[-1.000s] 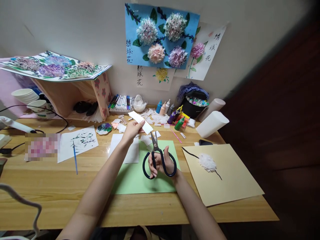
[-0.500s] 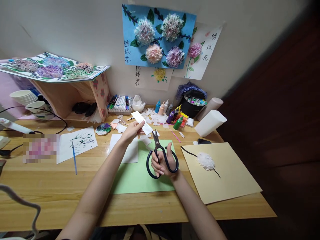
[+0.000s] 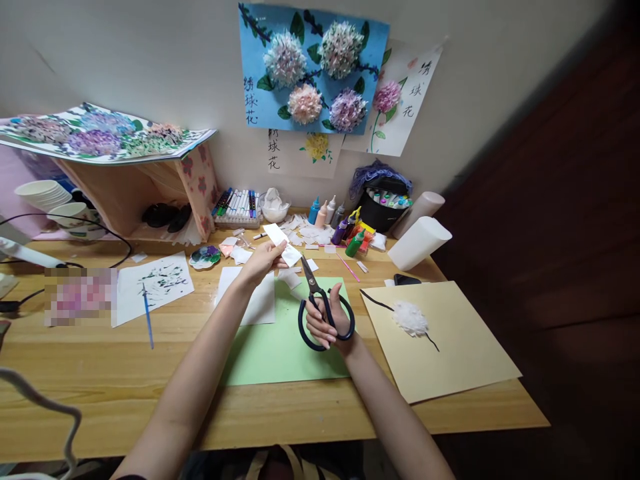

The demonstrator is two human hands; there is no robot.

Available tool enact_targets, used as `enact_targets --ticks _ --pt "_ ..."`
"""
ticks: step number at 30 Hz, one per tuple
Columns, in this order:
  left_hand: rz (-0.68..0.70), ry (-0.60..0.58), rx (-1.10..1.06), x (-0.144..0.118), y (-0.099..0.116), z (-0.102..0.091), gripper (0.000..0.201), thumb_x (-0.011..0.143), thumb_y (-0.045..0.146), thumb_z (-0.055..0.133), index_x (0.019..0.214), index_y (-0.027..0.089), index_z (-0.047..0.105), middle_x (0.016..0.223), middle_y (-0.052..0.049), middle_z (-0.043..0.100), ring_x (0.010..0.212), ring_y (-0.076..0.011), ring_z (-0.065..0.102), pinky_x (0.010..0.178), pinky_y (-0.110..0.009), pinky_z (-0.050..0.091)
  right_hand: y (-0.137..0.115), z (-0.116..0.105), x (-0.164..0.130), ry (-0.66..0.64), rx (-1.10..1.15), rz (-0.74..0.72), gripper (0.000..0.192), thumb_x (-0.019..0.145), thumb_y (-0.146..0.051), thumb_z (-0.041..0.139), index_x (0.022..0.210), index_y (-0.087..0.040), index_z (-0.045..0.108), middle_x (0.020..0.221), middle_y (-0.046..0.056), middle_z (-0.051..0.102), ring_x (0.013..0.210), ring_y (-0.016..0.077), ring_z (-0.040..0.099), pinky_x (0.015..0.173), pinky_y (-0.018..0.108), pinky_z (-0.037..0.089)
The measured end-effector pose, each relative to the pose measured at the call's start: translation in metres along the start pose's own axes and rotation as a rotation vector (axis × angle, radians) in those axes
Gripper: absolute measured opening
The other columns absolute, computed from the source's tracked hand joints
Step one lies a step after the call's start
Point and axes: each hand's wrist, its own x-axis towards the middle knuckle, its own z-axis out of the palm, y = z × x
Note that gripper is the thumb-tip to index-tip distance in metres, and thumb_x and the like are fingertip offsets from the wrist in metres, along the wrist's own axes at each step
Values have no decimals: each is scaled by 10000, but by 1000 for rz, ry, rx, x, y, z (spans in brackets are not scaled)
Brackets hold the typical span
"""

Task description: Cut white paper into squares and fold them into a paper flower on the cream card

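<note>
My left hand (image 3: pixel 265 263) pinches a narrow strip of white paper (image 3: pixel 292 256) over the table. In my right hand (image 3: pixel 327 320) are scissors (image 3: pixel 314 283) with dark blades and large black loop handles. Their blades are together, and the tip points up toward the strip's lower right end. My right thumb is raised beside one loop while the fingers wrap the handles. Below both hands lies a green sheet (image 3: pixel 280 360), with a white sheet (image 3: pixel 230 307) overlapping its left part. A small white paper piece (image 3: pixel 313 265) shows just right of the blade tip.
At the right, a cream board (image 3: pixel 465 333) bears a white paper flower (image 3: pixel 411 319). Paint bottles (image 3: pixel 356 243), white scraps (image 3: pixel 315 233) and a marker tray (image 3: pixel 237 210) line the back. On the left are a paintbrush (image 3: pixel 149 320) and a painted sheet (image 3: pixel 175 287).
The scissors' blades, slightly apart before, have come together, and the handles have drawn closer. The view has shifted slightly. My left hand still holds the paper strip in nearly the same place.
</note>
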Motion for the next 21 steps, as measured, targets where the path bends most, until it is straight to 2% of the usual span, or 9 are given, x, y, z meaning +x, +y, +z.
enact_targets --ticks 5,9,12,16,21 --pt "80 202 70 3 1 -1 265 714 351 663 675 117 546 503 11 557 419 -72 503 436 -172 442 4 -5 3 36 -82 37 698 734 -765 193 614 -144 487 295 -72 382 204 54 297 233 166 373" --pt "180 336 123 4 -5 11 291 739 403 615 703 122 547 535 -2 564 454 -100 524 440 -194 425 10 -7 7 129 -177 44 649 736 -752 281 613 -147 481 293 -79 391 206 57 316 241 166 384" --pt "306 434 205 4 -13 21 297 764 428 577 715 138 531 536 12 535 458 -105 513 434 -195 388 16 -9 10 117 -222 70 640 699 -770 334 602 -152 471 286 -76 400 196 66 322 228 181 377" --pt "413 528 305 2 -22 27 296 793 431 547 691 158 492 526 47 451 444 -81 433 442 -192 334 20 -5 12 136 -232 76 701 654 -822 257 615 -155 471 302 -68 405 210 67 334 250 197 391" --pt "527 580 415 -3 -26 30 310 830 434 490 680 163 473 572 45 416 531 -80 403 488 -183 332 20 6 11 193 -208 63 770 640 -836 101 638 -159 467 349 -63 394 250 66 343 295 211 416"
